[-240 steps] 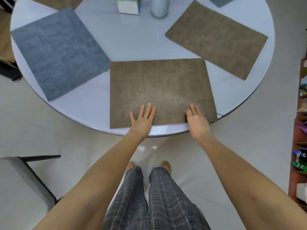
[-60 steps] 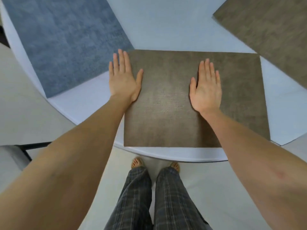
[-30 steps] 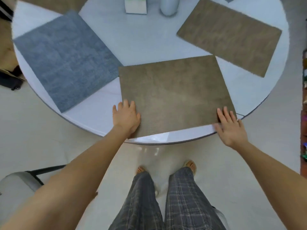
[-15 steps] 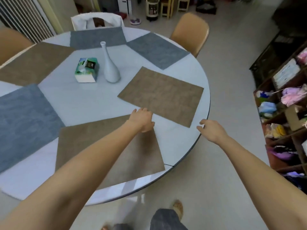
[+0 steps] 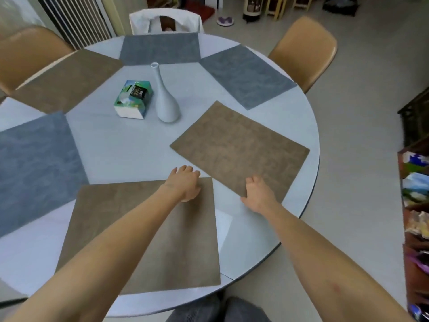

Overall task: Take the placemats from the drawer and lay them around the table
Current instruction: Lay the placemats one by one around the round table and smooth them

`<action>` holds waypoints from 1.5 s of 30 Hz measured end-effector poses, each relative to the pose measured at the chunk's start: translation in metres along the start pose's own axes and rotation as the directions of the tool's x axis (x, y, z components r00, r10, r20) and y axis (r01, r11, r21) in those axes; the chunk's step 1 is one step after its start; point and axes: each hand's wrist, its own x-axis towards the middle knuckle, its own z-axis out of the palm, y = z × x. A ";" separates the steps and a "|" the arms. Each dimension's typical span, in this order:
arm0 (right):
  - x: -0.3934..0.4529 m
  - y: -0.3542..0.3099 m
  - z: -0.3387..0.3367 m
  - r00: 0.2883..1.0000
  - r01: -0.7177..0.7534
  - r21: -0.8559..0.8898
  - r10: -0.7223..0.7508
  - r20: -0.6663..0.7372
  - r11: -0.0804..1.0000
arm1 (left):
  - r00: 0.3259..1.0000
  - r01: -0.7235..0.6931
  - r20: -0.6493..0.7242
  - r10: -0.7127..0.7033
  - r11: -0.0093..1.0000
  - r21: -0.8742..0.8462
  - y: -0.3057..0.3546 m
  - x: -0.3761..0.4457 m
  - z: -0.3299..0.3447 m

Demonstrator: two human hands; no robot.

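With six rectangular woven placemats, brown and grey, ringing the round white bench | I judge laying nearly done, only squaring left | left hand, fingers loosely curled, rests on near brown placemat | right hand pinches corner of right brown placemat

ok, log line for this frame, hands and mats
left hand: on near brown mat far corner | right hand: at right brown mat near corner, grip unclear | table: six mats visible
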 end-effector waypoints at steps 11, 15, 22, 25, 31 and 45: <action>0.065 -0.008 0.005 0.982 0.188 -0.293 -0.173 0.074 0.937 | 0.997 -0.053 0.061 0.054 0.999 -0.007 0.000 0.064 0.006; 0.081 -0.012 -0.004 0.945 0.316 -0.409 -0.248 0.212 0.856 | 0.996 -0.044 0.074 0.043 0.999 -0.001 0.016 0.090 0.001; 0.087 0.007 -0.040 0.793 0.582 -0.294 -0.449 0.411 0.758 | 0.966 0.125 0.230 -0.122 0.992 0.004 0.048 0.113 -0.016; 0.111 0.015 -0.086 0.655 0.706 -0.136 -0.568 0.499 0.695 | 0.955 0.205 0.226 -0.192 0.978 -0.033 0.055 0.114 -0.024; 0.151 0.031 -0.178 0.476 0.752 0.115 -0.655 0.587 0.649 | 0.944 0.323 -0.053 -0.327 0.944 -0.074 0.071 0.108 -0.060; 0.132 0.154 -0.232 0.700 0.687 -0.067 -0.635 0.327 0.723 | 0.759 0.435 -0.441 -0.480 0.877 -0.205 0.205 0.065 -0.113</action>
